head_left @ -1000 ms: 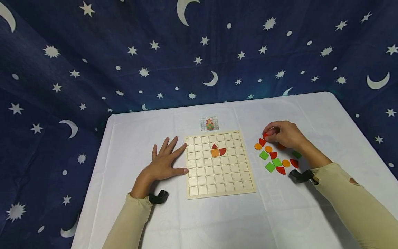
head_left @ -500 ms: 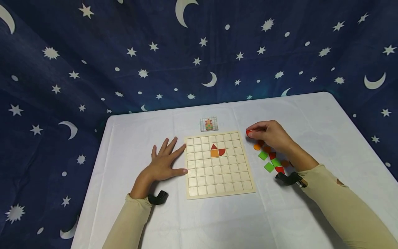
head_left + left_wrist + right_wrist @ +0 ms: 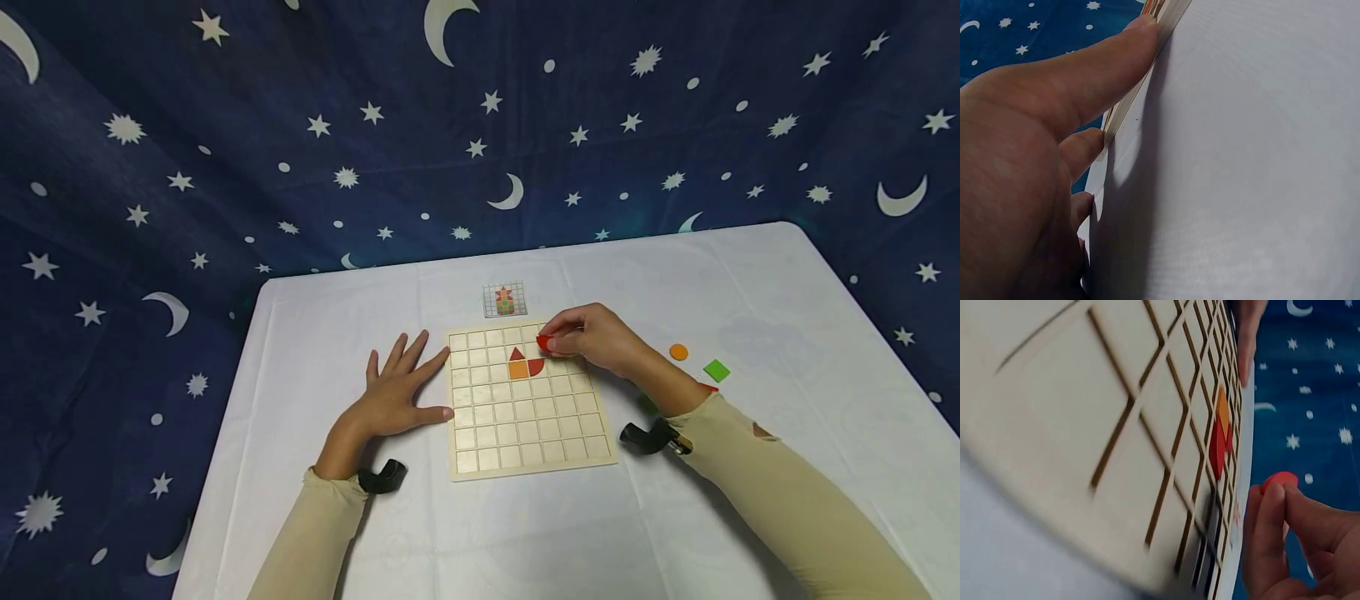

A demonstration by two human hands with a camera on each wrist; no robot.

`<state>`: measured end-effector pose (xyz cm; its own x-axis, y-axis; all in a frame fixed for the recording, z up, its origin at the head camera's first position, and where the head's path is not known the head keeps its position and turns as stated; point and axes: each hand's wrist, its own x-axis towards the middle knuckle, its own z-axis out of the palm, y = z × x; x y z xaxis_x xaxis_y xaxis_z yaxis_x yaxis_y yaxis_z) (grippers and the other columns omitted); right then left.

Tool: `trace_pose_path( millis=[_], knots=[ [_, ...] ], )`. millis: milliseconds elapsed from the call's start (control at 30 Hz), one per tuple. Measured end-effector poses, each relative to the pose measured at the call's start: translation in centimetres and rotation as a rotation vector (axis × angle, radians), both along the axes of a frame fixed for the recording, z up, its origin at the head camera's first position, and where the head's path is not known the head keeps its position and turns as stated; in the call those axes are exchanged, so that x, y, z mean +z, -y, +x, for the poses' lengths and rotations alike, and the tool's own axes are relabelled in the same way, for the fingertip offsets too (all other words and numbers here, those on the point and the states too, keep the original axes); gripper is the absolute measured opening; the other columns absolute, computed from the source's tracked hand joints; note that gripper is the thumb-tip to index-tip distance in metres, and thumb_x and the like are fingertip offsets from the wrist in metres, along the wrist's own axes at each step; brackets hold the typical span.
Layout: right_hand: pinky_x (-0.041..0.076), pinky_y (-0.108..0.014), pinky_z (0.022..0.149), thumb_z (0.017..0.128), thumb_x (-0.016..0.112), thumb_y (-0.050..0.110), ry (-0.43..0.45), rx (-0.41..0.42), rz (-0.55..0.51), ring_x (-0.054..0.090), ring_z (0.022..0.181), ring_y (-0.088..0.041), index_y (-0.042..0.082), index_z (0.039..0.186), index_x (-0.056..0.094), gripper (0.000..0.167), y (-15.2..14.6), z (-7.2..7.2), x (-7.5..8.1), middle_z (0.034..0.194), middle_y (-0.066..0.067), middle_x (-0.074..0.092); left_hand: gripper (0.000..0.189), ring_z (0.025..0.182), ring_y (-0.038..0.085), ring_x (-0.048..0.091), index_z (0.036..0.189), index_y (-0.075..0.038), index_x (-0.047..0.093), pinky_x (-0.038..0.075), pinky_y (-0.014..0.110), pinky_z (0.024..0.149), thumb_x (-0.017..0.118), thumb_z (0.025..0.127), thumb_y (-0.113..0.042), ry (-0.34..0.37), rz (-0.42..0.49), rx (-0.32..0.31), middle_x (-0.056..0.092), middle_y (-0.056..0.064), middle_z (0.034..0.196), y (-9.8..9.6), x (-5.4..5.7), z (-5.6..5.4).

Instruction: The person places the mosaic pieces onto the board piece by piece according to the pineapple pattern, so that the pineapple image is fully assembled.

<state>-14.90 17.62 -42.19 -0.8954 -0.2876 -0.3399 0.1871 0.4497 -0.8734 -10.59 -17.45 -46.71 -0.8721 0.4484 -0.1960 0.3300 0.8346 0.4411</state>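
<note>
1. I see the red piece [image 3: 543, 342] held above the grid board [image 3: 517, 433], just up and right of the red quarter-circle [image 3: 536, 367] lying there; it is partly covered, so I can't tell its direction or long axis.
2. From the orange square [image 3: 519, 369], the board's grid runs on to its near edge.
3. My right hand [image 3: 597, 337] pinches the red piece; my left hand [image 3: 392, 398] is spread, thumb touching the board's left edge.

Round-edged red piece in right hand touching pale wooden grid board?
Apart. The right wrist view shows blue star-print cloth in the gap between round-edged red piece and pale wooden grid board.
</note>
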Motion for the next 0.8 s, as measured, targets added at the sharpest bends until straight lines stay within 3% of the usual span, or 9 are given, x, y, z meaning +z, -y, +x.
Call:
trace_pose_path(
  millis=[133,233,467,800],
  knots=[
    [0.06,-0.032,0.07,0.09,0.076,0.007,0.026,0.04,-0.005,0.068,0.078,-0.023,0.006,0.107,0.076,0.017,1.9,0.1,-0.2,0.093,-0.011,0.074,0.097,0.16,0.037,-0.007,0.162,-0.035,0.026,-0.009,0.074,0.117,0.07,0.083,-0.068,0.001,-0.006,-0.003,0.003,0.005,0.174,0.0,0.0,0.0],
    [0.057,-0.032,0.064,0.088,0.08,0.011,-0.008,0.076,0.033,0.065,0.071,-0.022,0.009,0.1,0.077,0.012,3.3,0.3,-0.3,0.086,-0.007,0.075,0.097,0.16,0.037,-0.007,0.163,-0.035,0.025,-0.008,0.074,0.117,0.069,0.083,-0.069,0.001,-0.015,-0.005,0.003,0.004,0.174,0.0,0.0,-0.1],
    [0.052,-0.03,0.071,0.084,0.082,0.011,-0.179,0.154,0.145,0.068,0.075,-0.013,0.013,0.089,0.08,0.006,5.7,0.5,-0.9,0.078,0.002,0.077,0.097,0.16,0.037,-0.007,0.162,-0.035,0.026,-0.009,0.074,0.117,0.069,0.083,-0.069,0.001,-0.012,-0.004,0.003,0.004,0.174,0.0,0.1,-0.1],
    [0.048,-0.03,0.07,0.082,0.085,0.016,-0.29,0.204,0.238,0.062,0.071,-0.011,0.016,0.081,0.081,0.005,6.8,0.7,-1.6,0.069,0.006,0.072,0.097,0.16,0.039,-0.006,0.162,-0.034,0.027,-0.008,0.075,0.117,0.069,0.083,-0.069,-0.005,-0.013,-0.008,0.003,0.005,0.174,0.0,0.1,-0.1]
  ],
)
